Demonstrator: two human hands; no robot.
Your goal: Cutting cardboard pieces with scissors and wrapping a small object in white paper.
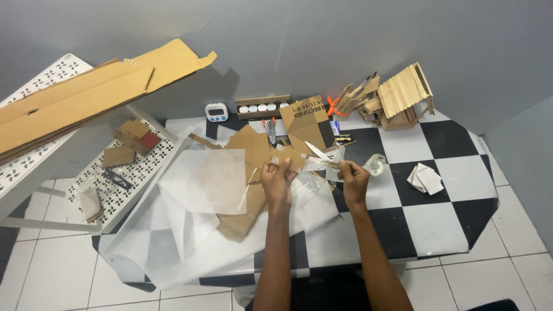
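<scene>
Over the checkered table (438,224), left of centre, translucent white paper sheets (201,184) drape across flat brown cardboard pieces (242,222). Just right of them, the left hand (277,181) pinches a small tan cardboard scrap (288,156), fingers closed on it. Beside it, the right hand (352,178) grips a craft knife (320,154), its pale blade angled toward the scrap. Behind stands a brown box (306,122) with dark print.
</scene>
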